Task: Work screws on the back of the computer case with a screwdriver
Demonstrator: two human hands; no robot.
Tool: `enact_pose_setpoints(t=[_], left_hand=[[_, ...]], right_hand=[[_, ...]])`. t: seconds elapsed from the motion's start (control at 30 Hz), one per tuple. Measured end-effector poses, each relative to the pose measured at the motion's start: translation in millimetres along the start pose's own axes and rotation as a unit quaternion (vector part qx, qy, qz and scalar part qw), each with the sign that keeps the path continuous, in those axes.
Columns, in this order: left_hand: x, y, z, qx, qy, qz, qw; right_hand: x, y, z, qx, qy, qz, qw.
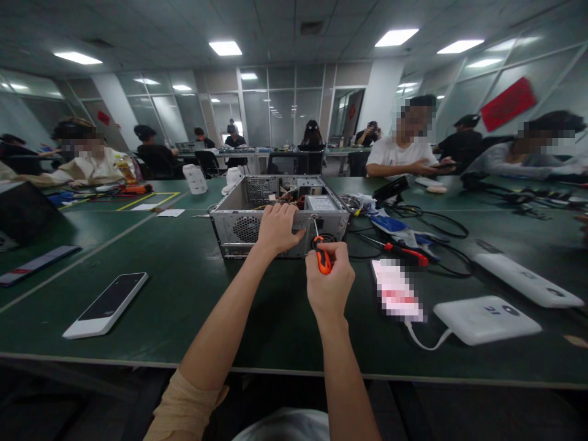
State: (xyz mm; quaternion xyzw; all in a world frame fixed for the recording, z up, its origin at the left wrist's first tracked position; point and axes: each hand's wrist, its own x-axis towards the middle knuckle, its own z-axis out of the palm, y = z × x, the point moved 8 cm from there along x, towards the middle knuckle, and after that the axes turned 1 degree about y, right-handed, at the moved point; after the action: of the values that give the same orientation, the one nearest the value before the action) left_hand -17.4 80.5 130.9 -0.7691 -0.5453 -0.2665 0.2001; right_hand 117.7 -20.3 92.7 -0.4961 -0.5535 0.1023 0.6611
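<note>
An open computer case (280, 214) is set mid-bench, toward the far edge. Its near top rim is gripped by the left hand (277, 228), fingers curled over it. An orange-handled screwdriver (321, 254) is clasped in the right hand (329, 285), tip raised against the case's rear panel.

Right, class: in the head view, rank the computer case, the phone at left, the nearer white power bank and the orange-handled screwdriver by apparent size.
1. computer case
2. power bank and phone: look alike, left unranked
3. screwdriver, held in the right hand
</note>
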Motion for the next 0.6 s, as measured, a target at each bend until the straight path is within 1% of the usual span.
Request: enact_pose_setpoints(t=[0.13,0.23,0.4,0.6], left_hand=[[0,0,-1.0,-0.003,-0.001,-0.002,1.000],[0,1,-1.0,0.001,0.001,0.000,1.000],[0,0,-0.1,0.005,0.002,0.000,1.000],[0,0,0.4,0.003,0.002,0.000,1.000]], right_hand=[[1,-7,-2,-0.019,0.007,-0.048,0.999],[1,-11,-1,-0.029,0.003,-0.068,0.997],[1,-13,1,-0.037,-0.014,-0.065,0.997],[2,-11,-1,-0.010,-0.003,-0.053,0.999]])
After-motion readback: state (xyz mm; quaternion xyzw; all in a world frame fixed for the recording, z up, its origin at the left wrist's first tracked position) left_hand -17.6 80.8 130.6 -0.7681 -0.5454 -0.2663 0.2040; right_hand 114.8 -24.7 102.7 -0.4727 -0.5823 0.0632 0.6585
